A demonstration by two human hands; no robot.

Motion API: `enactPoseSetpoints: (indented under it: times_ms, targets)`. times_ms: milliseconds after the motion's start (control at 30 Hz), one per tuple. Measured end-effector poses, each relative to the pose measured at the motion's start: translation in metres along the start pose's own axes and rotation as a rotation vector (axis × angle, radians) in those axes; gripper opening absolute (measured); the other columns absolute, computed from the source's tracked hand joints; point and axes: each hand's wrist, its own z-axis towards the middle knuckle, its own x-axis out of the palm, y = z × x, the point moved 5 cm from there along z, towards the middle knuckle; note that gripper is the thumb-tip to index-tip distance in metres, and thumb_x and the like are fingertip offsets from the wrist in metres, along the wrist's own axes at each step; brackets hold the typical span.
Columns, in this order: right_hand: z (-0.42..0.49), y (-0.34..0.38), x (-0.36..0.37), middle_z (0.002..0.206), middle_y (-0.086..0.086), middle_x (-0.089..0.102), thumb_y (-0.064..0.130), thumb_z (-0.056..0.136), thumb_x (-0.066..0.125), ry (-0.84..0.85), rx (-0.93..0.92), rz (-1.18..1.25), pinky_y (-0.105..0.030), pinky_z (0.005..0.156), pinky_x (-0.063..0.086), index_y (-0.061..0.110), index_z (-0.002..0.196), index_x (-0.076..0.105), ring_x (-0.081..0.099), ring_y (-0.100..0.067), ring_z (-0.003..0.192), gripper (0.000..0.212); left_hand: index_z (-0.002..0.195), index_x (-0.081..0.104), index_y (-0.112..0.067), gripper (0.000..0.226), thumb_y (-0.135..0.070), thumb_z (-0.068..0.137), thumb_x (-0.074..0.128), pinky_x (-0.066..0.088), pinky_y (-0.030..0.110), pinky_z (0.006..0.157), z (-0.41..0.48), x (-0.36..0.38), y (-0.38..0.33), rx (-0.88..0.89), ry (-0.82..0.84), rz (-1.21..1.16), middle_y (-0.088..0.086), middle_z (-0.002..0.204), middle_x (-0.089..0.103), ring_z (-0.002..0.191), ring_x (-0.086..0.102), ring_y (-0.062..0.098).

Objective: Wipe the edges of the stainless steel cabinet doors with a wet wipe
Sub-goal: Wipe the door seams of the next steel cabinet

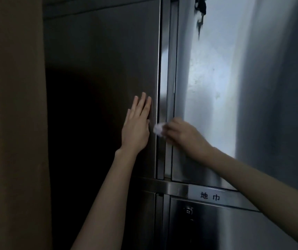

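Note:
A tall stainless steel cabinet fills the view. Its upper left door (99, 73) is dark and its upper right door (207, 78) shines with reflected light. My left hand (137, 127) lies flat with straight fingers on the left door, close to its right edge. My right hand (184, 134) grips a crumpled white wet wipe (158, 129) and holds it against the vertical gap (160, 98) between the two doors, right beside my left thumb.
A brown wall panel (13, 123) stands close on the left. A horizontal steel rail (177, 188) with a printed label (210, 196) divides upper from lower doors (207, 226). A key bunch (200, 8) hangs at the top of the right door.

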Motion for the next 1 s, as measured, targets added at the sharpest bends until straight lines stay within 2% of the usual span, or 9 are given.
enactPoseSetpoints:
  times_ms: [67, 133, 200, 267, 367, 600, 800, 900, 1000]
  targets:
    - [0.000, -0.011, -0.006, 0.090, -0.015, 0.064, 0.016, 0.090, 0.048, -0.052, 0.175, -0.013, -0.037, 0.065, 0.051, -0.001, 0.087, 0.070, 0.059, -0.029, 0.081, 0.029, 0.154, 0.002, -0.026, 0.069, -0.006, 0.101, 0.042, -0.005, 0.028, 0.115, 0.000, 0.001, -0.001, 0.004, -0.004, 0.018, -0.011, 0.160, -0.012, 0.140, -0.020, 0.003]
    - [-0.024, 0.004, 0.012, 0.099, -0.017, 0.064, 0.017, 0.096, 0.047, 0.036, 0.265, 0.076, -0.041, 0.076, 0.051, -0.001, 0.096, 0.070, 0.057, -0.025, 0.090, 0.030, 0.154, 0.003, -0.025, 0.068, -0.007, 0.101, 0.042, -0.005, 0.029, 0.117, 0.000, 0.001, -0.002, 0.003, 0.005, 0.000, -0.011, 0.161, -0.010, 0.141, -0.020, 0.003]
    - [-0.051, 0.029, 0.028, 0.097, -0.014, 0.066, 0.025, 0.101, 0.044, 0.090, 0.186, 0.132, -0.041, 0.073, 0.053, 0.000, 0.096, 0.070, 0.058, -0.023, 0.086, 0.037, 0.155, 0.005, -0.024, 0.066, -0.010, 0.102, 0.042, -0.003, 0.032, 0.120, -0.001, 0.001, -0.002, 0.001, 0.009, -0.022, -0.009, 0.162, -0.008, 0.142, -0.018, 0.003]
    - [-0.059, 0.036, 0.031, 0.088, -0.010, 0.064, 0.017, 0.097, 0.048, 0.133, 0.066, 0.146, -0.035, 0.059, 0.051, 0.001, 0.086, 0.070, 0.058, -0.023, 0.073, 0.029, 0.155, 0.006, -0.023, 0.064, -0.015, 0.102, 0.042, 0.000, 0.036, 0.121, -0.001, 0.001, -0.005, 0.009, 0.005, -0.021, -0.008, 0.163, -0.007, 0.144, -0.016, 0.005]
    - [-0.027, 0.007, 0.010, 0.084, -0.007, 0.059, 0.013, 0.088, 0.050, 0.044, -0.011, 0.012, -0.029, 0.059, 0.039, 0.003, 0.076, 0.067, 0.051, -0.022, 0.073, 0.023, 0.155, 0.011, -0.021, 0.063, -0.024, 0.102, 0.044, -0.001, 0.040, 0.121, -0.002, 0.001, -0.009, -0.019, -0.053, -0.012, -0.006, 0.163, -0.002, 0.149, -0.010, 0.012]
    - [0.061, -0.087, -0.031, 0.081, -0.008, 0.066, 0.012, 0.082, 0.058, -0.316, 0.356, -0.114, -0.034, 0.060, 0.049, 0.001, 0.076, 0.069, 0.054, -0.028, 0.079, 0.017, 0.155, 0.016, -0.024, 0.059, -0.029, 0.102, 0.041, -0.005, 0.041, 0.120, 0.056, -0.028, -0.021, 0.043, -0.200, 0.000, -0.008, 0.163, 0.003, 0.149, -0.010, 0.013]
    - [0.058, -0.086, -0.025, 0.078, -0.011, 0.063, 0.008, 0.083, 0.054, -0.348, 0.275, -0.137, -0.035, 0.054, 0.048, 0.001, 0.070, 0.063, 0.056, -0.029, 0.067, 0.017, 0.149, -0.009, -0.037, 0.062, -0.059, 0.093, 0.006, -0.012, 0.039, 0.118, 0.072, -0.011, -0.012, 0.101, -0.131, 0.080, -0.015, 0.158, -0.017, 0.146, -0.022, 0.007]
    - [0.090, -0.115, -0.038, 0.072, -0.011, 0.062, -0.003, 0.071, 0.068, -0.425, 0.311, -0.188, -0.034, 0.055, 0.047, 0.001, 0.065, 0.061, 0.056, -0.029, 0.067, 0.010, 0.149, -0.008, -0.039, 0.063, -0.063, 0.092, 0.004, -0.015, 0.036, 0.117, 0.072, -0.010, -0.010, 0.094, -0.164, 0.053, -0.017, 0.158, -0.016, 0.145, -0.024, 0.003]
    - [0.115, -0.134, -0.043, 0.066, -0.011, 0.059, -0.010, 0.060, 0.075, -0.428, 0.347, -0.236, -0.028, 0.060, 0.033, 0.001, 0.060, 0.057, 0.046, -0.024, 0.071, 0.021, 0.149, -0.004, -0.040, 0.067, -0.069, 0.090, 0.004, -0.016, 0.035, 0.116, 0.072, -0.009, -0.013, 0.079, -0.180, 0.009, -0.019, 0.158, -0.013, 0.144, -0.024, 0.001]
